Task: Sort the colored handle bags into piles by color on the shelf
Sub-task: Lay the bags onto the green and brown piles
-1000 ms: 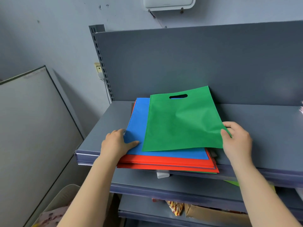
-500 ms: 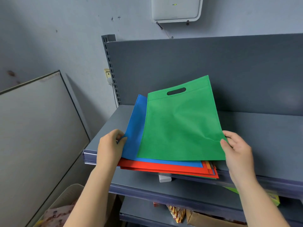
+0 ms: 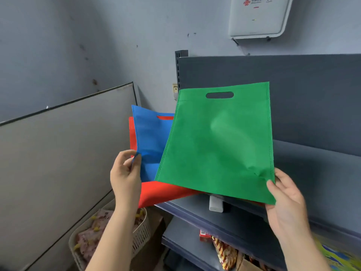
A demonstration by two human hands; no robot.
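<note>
With the right hand [image 3: 287,202], pinches the lower right corner of the flat green non-woven bag with a cut-out handle slot [image 3: 218,145], thumb on top and fingers underneath. With the left hand [image 3: 125,177], pinches the lower left edge of the flat blue bag of the same fabric [image 3: 150,137], thumb and fingertips closed on it, with the red bag [image 3: 162,192] behind it and drooping below the wrist. Compared with a second ago, no longer presses the stack flat on the grey metal shelf [image 3: 312,173]. Now holds everything up in the air, handle ends raised, the blue and red bags swung out past the shelf's left end, the green bag tilted up and fanned away to the right between the two hands. Shows only an overlap along the green bag's left and lower edges, so probably has the green bag peeled free of the rest. For the task, looks like the first separation made but no pile begun. Likely calls next for laying the green bag on the bare shelf beyond the right hand, then splitting blue from red.
</note>
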